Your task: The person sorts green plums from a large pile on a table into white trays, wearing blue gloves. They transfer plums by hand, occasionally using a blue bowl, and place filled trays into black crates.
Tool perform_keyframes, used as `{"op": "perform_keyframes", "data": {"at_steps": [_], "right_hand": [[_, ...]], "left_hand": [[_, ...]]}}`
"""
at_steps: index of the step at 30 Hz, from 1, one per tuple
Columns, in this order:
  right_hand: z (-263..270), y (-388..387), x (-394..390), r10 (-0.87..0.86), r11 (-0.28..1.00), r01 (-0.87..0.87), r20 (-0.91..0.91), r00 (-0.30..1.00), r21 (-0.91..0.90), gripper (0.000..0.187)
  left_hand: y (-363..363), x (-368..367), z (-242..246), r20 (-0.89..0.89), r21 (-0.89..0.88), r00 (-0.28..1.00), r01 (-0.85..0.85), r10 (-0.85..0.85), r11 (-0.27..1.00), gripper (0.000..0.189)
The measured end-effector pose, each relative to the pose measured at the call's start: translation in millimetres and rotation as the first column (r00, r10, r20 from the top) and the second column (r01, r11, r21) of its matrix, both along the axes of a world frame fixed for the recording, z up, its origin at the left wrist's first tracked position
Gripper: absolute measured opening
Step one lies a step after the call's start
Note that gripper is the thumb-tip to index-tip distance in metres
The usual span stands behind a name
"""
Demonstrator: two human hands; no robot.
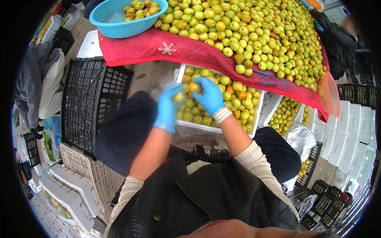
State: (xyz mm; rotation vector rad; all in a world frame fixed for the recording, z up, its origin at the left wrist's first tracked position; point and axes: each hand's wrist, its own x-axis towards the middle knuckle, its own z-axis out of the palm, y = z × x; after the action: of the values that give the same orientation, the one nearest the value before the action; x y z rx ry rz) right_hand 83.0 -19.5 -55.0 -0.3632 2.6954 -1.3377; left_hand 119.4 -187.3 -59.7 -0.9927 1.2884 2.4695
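My left hand [168,107], in a blue glove, holds a yellow-green fruit [179,97], which looks like a jujube, between thumb and fingers. It is at the left end of a white foam box [254,125] filled with similar fruits [236,102], some with brown patches. My right hand [210,96], gloved the same way, is over the box with thumb and fingers apart. A fruit [195,87] lies just left of its fingertips; whether they touch it cannot be told. The box sits between my knees, below the edge of a red quilted cloth [140,49].
A large heap of fruits [238,26] rests on the cloth ahead, with a blue plastic basket [104,22] at its left. A black crate [83,104] stands left; an orange basket [332,95] and stacked white foam boxes [351,136] are right. People are on both sides.
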Motion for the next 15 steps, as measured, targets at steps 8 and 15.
{"op": "perform_keyframes", "data": {"at_steps": [8, 15], "right_hand": [[-13.4, -17.5, -1.6, 0.262, 0.893, -0.126, -0.273, 0.926, 0.432, 0.034], [5.9, -8.7, 38.0, 0.138, 0.989, -0.137, 0.016, 0.99, -0.062, 0.042]], "left_hand": [[-8.8, 4.5, -12.4, -0.1, 0.18, 0.994, -0.032, 0.05, 0.983, 0.055], [17.7, 9.7, -12.6, -0.044, 0.1, 0.988, 0.153, -0.149, 0.983, 0.046]]}}
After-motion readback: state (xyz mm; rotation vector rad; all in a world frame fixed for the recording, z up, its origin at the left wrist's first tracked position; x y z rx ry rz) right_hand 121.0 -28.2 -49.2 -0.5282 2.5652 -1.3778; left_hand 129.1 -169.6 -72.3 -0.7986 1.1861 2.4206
